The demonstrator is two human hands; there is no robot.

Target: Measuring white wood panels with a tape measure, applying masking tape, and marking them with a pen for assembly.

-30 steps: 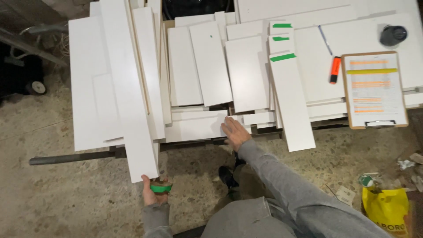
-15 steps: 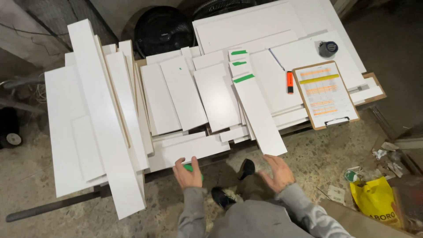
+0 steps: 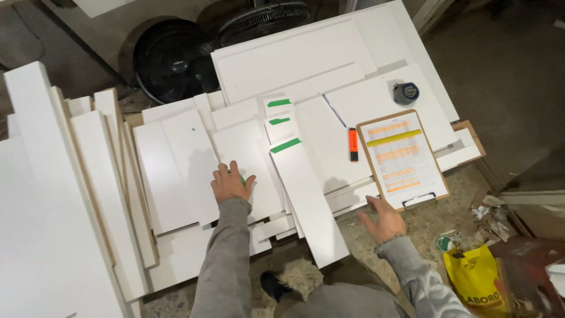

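- Nearest, the right hand (image 3: 385, 219) hovers with its grip spread and empty, just off the near corner of a clipboard (image 3: 402, 158) that lies flat for reading.
- The left hand (image 3: 231, 184) presses a green tape roll (image 3: 241, 178) flat on a white panel (image 3: 247, 168); fingers splayed over it.
- Beyond, tape-marked panels (image 3: 282, 126), an orange marker (image 3: 352, 144) and a tape measure (image 3: 405, 92) rest on the worktop (image 3: 294, 59).

Workshop: stacked white panels (image 3: 176, 171), clipboard (image 3: 400, 159)

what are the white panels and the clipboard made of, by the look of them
White panels: likely laminated board, smooth matte white faces; tan raw edges show at the left. Clipboard: looks like brown hardboard or wood, with a metal clip at its near end.
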